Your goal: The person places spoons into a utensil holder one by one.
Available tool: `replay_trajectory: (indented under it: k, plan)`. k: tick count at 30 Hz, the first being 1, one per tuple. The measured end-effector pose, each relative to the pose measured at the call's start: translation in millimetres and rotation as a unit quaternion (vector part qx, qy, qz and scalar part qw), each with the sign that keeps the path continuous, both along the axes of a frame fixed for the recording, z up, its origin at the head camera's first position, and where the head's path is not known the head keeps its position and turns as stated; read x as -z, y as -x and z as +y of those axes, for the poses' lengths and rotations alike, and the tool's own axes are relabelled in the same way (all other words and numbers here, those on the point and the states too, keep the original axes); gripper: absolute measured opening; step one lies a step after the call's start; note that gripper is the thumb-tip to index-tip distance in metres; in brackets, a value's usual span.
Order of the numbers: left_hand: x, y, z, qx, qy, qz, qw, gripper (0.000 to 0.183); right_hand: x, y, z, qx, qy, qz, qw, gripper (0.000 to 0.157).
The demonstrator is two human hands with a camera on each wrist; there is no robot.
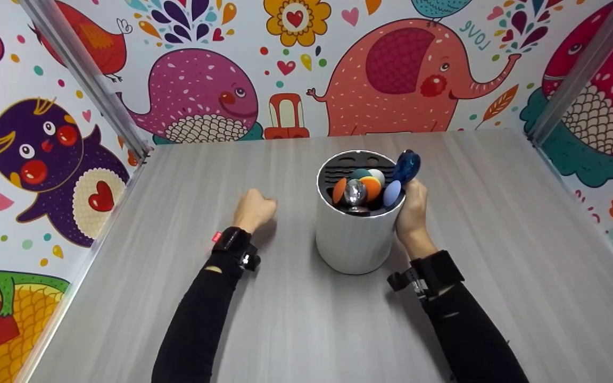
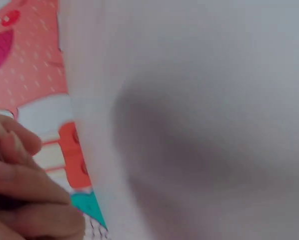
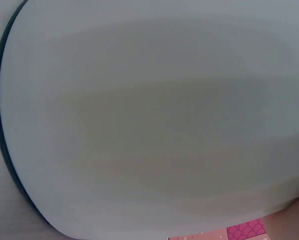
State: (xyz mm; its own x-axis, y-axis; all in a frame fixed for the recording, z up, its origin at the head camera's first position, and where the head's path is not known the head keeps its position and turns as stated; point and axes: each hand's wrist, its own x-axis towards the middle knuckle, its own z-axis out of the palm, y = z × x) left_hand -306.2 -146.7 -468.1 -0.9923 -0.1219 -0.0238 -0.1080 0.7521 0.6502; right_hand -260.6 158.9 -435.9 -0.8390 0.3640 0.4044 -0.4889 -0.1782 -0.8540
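Observation:
A white cylindrical utensil holder [image 1: 354, 242] with a black slotted top stands upright on the table. Out of it rise a shiny silver spoon [image 1: 355, 192] and several rounded utensil ends in orange, green, white and light blue. A dark blue glittery utensil [image 1: 406, 166] leans at the right rim, its lower part hidden. My right hand [image 1: 414, 215] holds the holder's right side, fingers mostly hidden behind it. The holder's white wall [image 3: 154, 120] fills the right wrist view. To the left of the holder, my left hand [image 1: 255, 210] rests on the table, fingers curled, apart from it.
The grey wood-grain table [image 1: 296, 330] extends around the holder. A printed cartoon wall [image 1: 285, 69] closes off the back, with a similar panel [image 1: 46, 175] on the left and another on the right. Metal posts [image 1: 91, 80] stand at the corners.

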Motion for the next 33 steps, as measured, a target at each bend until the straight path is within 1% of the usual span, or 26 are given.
replay_trajectory:
  k: [3,7,9,11,13,16,18,20,23,26,27,30,33]
  plan:
    - [-2.8,-4.3,13.4,0.017,-0.048,0.028,0.9983,0.038,0.0,-0.2,0.0,-0.003,0.005,0.000,1.000,0.035]
    - [-11.1,-10.8,29.1,0.043,-0.098,0.081,0.9910,0.045,-0.2,-0.1,-0.3,-0.007,0.020,0.002,1.000,0.034]
    - [-17.0,-13.8,35.4,0.056,-0.127,0.096,0.9856,0.046,-0.1,-0.1,-0.2,-0.005,0.024,0.004,1.000,0.034]
    - [-24.4,-17.0,40.3,0.063,-0.160,0.103,0.9797,0.048,0.3,-0.1,0.2,-0.005,0.026,0.004,1.000,0.034]
    - [-32.6,-20.2,44.3,0.062,-0.199,0.104,0.9724,0.048,0.8,0.0,0.4,-0.004,0.019,0.005,1.000,0.034]
    - [-45.1,-24.6,49.6,0.061,-0.256,0.106,0.9589,0.047,1.3,0.1,0.7,-0.002,0.011,0.005,1.000,0.034]
    - [-53.4,-27.7,53.6,0.069,-0.303,0.104,0.9446,0.046,1.2,0.1,0.6,0.004,0.009,0.006,1.000,0.034]
    - [-61.2,-30.9,57.2,0.081,-0.348,0.101,0.9285,0.046,1.3,-0.1,0.3,0.008,0.010,0.004,1.000,0.034]
    - [-74.4,-36.8,62.0,0.096,-0.420,0.097,0.8972,0.047,1.1,-0.9,-0.8,0.007,0.013,-0.003,1.000,0.035]
    - [-89.1,-43.1,65.5,0.109,-0.475,0.104,0.8670,0.048,0.8,-1.2,-1.7,0.008,0.012,-0.009,1.000,0.035]
    - [-94.5,-45.0,66.7,0.115,-0.493,0.108,0.8557,0.048,0.5,-1.1,-1.8,0.009,0.013,-0.009,1.000,0.035]
    - [-110.1,-49.4,70.0,0.136,-0.536,0.118,0.8247,0.049,-0.2,-0.3,-1.9,0.009,0.013,-0.009,1.000,0.035]
    - [-124.3,-52.6,73.2,0.159,-0.566,0.125,0.7990,0.051,-0.3,0.2,-1.5,0.003,0.016,-0.010,1.000,0.035]
